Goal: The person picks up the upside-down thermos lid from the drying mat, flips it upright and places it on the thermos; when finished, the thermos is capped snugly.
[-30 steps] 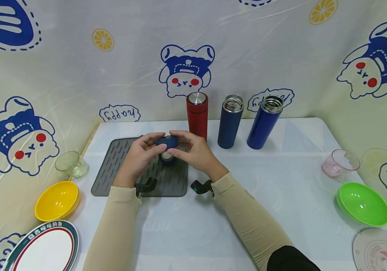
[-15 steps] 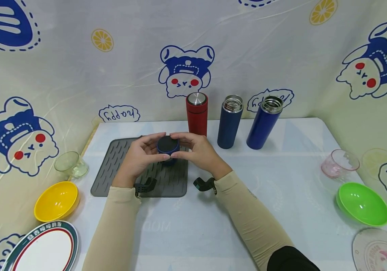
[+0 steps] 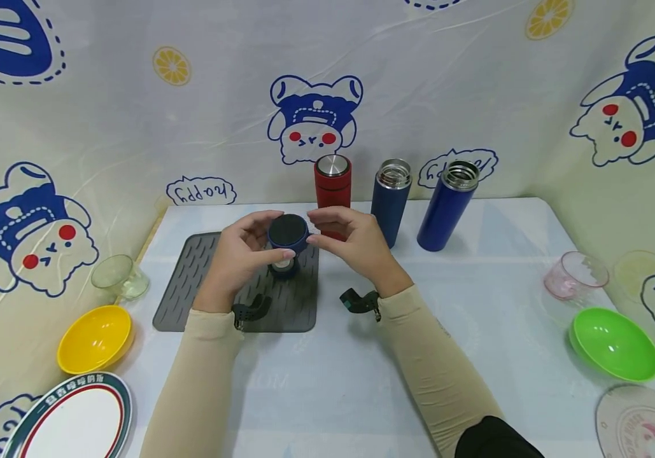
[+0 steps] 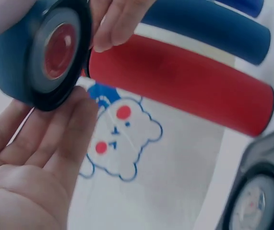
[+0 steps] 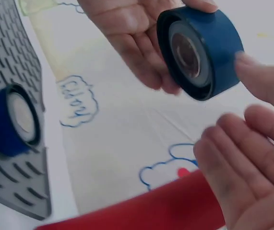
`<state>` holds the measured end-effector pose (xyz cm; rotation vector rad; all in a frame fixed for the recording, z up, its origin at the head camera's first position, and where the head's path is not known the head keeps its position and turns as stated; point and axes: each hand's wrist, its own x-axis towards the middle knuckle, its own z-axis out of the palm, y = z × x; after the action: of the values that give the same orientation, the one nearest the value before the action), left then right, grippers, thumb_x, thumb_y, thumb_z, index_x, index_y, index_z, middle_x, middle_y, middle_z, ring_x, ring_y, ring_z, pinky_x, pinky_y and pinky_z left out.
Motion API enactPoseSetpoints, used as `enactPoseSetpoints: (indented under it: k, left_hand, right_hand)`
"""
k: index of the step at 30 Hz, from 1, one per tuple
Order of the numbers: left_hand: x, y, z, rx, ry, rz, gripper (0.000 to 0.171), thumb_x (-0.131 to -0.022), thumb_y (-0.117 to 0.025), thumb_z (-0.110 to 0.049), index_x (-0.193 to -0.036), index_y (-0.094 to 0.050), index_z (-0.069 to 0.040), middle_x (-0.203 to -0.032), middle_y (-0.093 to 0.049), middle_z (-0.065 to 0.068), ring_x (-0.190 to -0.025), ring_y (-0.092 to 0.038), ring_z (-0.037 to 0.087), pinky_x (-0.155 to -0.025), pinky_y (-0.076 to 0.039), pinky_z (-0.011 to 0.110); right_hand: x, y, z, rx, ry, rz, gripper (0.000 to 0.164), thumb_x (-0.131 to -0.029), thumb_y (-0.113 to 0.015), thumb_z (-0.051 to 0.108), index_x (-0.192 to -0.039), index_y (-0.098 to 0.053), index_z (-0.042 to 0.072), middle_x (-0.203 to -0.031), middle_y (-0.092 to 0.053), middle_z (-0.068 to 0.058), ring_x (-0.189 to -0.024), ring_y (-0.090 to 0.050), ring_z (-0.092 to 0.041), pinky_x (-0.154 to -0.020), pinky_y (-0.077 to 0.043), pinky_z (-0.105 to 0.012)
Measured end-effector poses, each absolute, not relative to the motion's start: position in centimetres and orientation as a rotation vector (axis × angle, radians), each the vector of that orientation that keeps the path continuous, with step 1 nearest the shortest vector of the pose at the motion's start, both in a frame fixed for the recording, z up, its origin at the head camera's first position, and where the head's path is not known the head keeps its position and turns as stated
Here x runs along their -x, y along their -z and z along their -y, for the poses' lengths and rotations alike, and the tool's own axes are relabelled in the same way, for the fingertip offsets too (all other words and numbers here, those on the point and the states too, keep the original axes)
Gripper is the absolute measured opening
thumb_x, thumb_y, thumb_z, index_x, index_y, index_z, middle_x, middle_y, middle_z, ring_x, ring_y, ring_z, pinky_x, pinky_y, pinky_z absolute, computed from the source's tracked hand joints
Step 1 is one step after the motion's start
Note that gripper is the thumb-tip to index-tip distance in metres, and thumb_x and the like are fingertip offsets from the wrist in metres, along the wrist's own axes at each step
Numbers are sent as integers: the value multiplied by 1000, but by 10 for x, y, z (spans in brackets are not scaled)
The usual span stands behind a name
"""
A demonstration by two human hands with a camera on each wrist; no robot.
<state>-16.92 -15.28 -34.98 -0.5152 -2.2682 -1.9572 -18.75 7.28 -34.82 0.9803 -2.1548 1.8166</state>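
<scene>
A dark blue bottle cap with a black top (image 3: 288, 230) is held up over the grey mat. My left hand (image 3: 234, 257) pinches it, thumb near its front edge and fingers behind. To the right, my right hand (image 3: 358, 245) has its fingers spread off the cap. Its thumb (image 5: 264, 79) reaches the cap's side; whether it touches is hard to tell. The cap's underside (image 5: 187, 55) shows a round, clear centre in the right wrist view. Below, a second blue cap (image 5: 7, 120) lies on the mat, underside up, partly hidden in the head view.
The ribbed grey mat (image 3: 190, 292) lies on the white table. Behind stand a red bottle (image 3: 333, 184) with its top on and two blue bottles (image 3: 390, 203) without caps. A glass (image 3: 121, 277), yellow bowl (image 3: 95, 340) and plate are left; a pink glass (image 3: 573, 277) and green bowl (image 3: 613, 343) are right.
Both hands held the cap low over the second one. It has risen slightly, its black top coming into view, and my right hand has drawn away to the right, its fingers parting from the cap.
</scene>
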Motion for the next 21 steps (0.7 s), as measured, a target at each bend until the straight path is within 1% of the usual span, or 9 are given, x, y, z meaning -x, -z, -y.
enactPoseSetpoints:
  k: [5, 8, 13, 18, 21]
  left_hand:
    - [172, 339, 140, 498, 1911, 2172, 63, -70, -84, -10, -126, -56, -5, -120, -56, 6, -111, -53, 22, -95, -41, 33]
    - [175, 330, 132, 536, 1905, 2113, 63, -71, -83, -8, -126, -55, -3, -122, -56, 7, -114, -52, 21, -96, -40, 32]
    - [181, 316, 115, 670, 1899, 2043, 61, -72, -80, -1, -126, -52, 4, -121, -56, 11, -114, -53, 23, -97, -39, 36]
    - [185, 302, 94, 742, 1894, 2021, 60, -73, -80, -1, -126, -53, 3, -121, -57, 9, -113, -54, 21, -98, -39, 36]
    - [188, 296, 81, 767, 1890, 2004, 59, -73, -80, -3, -125, -53, 4, -120, -58, 7, -111, -54, 20, -97, -40, 36]
  right_hand:
    - [189, 344, -84, -802, -1746, 2030, 30, -83, -70, 0, -112, -62, -5, -105, -65, -14, -96, -62, -31, -86, -48, -44]
    - [193, 343, -91, -725, -1688, 1934, 27, -83, -69, -1, -108, -62, -7, -103, -65, -17, -93, -63, -29, -84, -49, -45]
    - [198, 343, -104, -602, -1637, 1820, 21, -83, -69, -3, -102, -62, -9, -98, -65, -17, -87, -64, -26, -80, -51, -43]
    - [202, 342, -115, -428, -1577, 1734, 18, -82, -70, 0, -95, -62, -9, -93, -65, -15, -83, -64, -23, -77, -52, -39]
    - [203, 344, -120, -326, -1555, 1654, 20, -80, -72, 0, -92, -60, -10, -90, -63, -17, -81, -62, -25, -76, -51, -39]
